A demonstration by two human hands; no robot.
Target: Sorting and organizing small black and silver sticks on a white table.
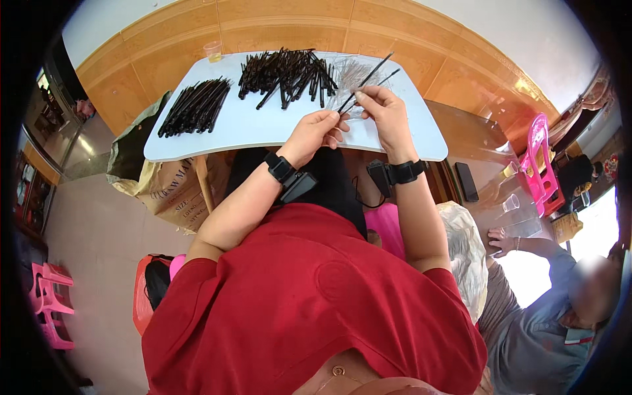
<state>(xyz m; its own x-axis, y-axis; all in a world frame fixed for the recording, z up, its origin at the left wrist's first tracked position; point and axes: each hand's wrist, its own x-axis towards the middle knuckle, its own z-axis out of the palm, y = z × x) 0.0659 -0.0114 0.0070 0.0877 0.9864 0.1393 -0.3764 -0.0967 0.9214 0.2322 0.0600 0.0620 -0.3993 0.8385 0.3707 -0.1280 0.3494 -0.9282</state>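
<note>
My left hand [317, 134] is closed, its thumb and fingers pinching the lower end of a thin black stick [376, 68] over the front of the white table [263, 135]. My right hand [387, 118] pinches farther up, close beside the left. Two dark stick ends stick out past the right fingers, slanting up and right. Beneath and behind them lies a loose heap of fine pale wire-like strands [352, 71]. A tangled pile of black sticks [286, 72] lies at the middle back, and a neater bundle of black sticks [195, 107] at the left.
A clear cup [213, 51] stands at the table's back edge by the tiled wall. On the brown table to the right are a phone [467, 182] and plastic cups [510, 203]. Another person's hand [502, 242] rests there. Pink stools [541, 164] stand at both sides.
</note>
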